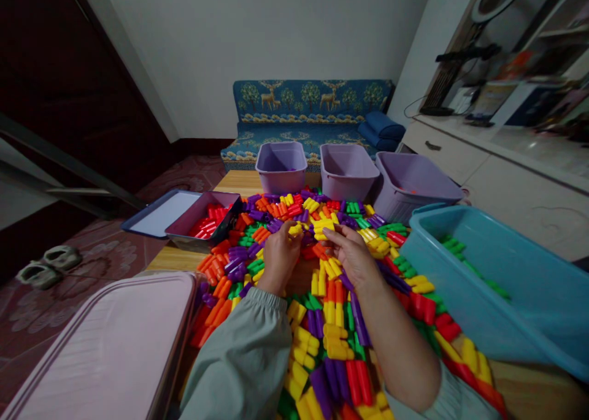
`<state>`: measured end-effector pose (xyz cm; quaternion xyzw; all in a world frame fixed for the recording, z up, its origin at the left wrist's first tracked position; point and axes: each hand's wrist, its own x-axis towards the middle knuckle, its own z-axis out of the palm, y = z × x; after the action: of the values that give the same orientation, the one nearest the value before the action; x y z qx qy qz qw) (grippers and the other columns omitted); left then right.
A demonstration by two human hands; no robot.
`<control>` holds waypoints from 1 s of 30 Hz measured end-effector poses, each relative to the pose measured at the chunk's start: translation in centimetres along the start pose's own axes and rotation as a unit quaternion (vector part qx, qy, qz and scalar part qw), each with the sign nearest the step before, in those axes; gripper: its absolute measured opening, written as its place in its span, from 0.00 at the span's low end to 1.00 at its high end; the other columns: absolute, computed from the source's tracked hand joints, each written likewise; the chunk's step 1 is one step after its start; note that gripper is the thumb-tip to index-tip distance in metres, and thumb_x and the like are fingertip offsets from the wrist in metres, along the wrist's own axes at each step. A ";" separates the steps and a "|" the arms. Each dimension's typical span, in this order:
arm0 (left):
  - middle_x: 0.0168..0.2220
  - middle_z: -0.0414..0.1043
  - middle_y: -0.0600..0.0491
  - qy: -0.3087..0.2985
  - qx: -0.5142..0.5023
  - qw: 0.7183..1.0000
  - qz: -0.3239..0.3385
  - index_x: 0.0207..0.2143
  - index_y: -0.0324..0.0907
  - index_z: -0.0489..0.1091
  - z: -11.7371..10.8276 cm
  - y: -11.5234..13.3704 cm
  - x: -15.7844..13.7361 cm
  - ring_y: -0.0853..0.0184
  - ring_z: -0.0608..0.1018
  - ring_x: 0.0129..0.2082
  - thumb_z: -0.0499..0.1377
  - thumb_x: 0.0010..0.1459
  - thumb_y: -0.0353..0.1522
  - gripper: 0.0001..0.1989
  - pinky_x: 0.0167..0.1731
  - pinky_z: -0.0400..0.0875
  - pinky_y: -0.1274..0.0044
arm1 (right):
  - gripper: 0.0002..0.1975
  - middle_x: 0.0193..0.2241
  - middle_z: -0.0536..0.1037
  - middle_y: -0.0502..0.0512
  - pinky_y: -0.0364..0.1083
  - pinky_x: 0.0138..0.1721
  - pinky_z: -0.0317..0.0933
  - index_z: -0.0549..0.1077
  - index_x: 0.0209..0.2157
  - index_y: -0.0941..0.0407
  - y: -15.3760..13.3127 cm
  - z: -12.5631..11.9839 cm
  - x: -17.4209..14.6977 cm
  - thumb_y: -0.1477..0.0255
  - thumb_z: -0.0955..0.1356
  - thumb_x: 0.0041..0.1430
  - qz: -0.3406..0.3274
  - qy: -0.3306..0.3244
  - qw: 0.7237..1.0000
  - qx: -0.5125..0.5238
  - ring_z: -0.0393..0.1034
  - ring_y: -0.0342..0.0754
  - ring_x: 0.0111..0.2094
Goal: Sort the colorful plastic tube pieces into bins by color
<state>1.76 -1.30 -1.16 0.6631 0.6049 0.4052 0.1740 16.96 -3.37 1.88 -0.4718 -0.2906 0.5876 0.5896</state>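
Over the middle of the table, my left hand (280,255) pinches a small yellow plastic piece (295,229) between thumb and fingers. To its right, my right hand (353,254) is closed with its thumb and fingertips on a yellow plastic block (323,227) made of finger-like tubes joined side by side. A small gap lies between the two yellow pieces. Below and around both hands, many similar plastic pieces in purple (237,267), orange (222,287), green, red and yellow (338,346) cover the table. My fingers partly hide both held pieces.
Three lilac bins (281,181) stand along the table's far side. A turquoise tub (460,297) with green pieces is at right. At left, an open box (202,244) holds red pieces, nearer than a patterned sofa (304,110). A pale pink lid (110,340) lies front left.
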 end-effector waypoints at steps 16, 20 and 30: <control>0.56 0.66 0.45 0.019 0.006 0.993 0.116 0.49 0.46 0.74 0.6 -0.9 0.4 0.52 0.66 0.57 0.64 0.52 0.29 0.20 0.57 0.62 0.58 | 0.19 0.26 0.77 0.49 0.37 0.19 0.62 0.74 0.33 0.57 0.2 -0.1 0.1 0.70 0.78 0.37 -0.006 0.003 1.000 0.011 0.71 0.41 0.23; 0.51 0.70 0.45 0.006 0.041 0.993 0.111 0.42 0.44 0.78 0.6 -1.0 0.3 0.51 0.68 0.54 0.64 0.53 0.30 0.13 0.55 0.64 0.58 | 0.17 0.25 0.77 0.49 0.37 0.20 0.62 0.74 0.31 0.58 -0.4 -0.1 0.0 0.70 0.78 0.38 -0.014 -0.002 1.000 0.013 0.70 0.40 0.22; 0.51 0.70 0.46 -0.002 0.052 0.993 0.108 0.41 0.45 0.78 0.8 -1.2 0.3 0.52 0.67 0.53 0.65 0.52 0.31 0.12 0.55 0.64 0.60 | 0.07 0.22 0.76 0.51 0.38 0.22 0.65 0.72 0.27 0.58 -5.7 0.8 4.9 0.75 0.74 0.49 -0.043 0.044 0.995 0.073 0.69 0.40 0.21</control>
<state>1.53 -0.55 -2.34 0.7336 0.5497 0.3880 0.0955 19.33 2.32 6.25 -0.4404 -0.2408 0.5596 0.6594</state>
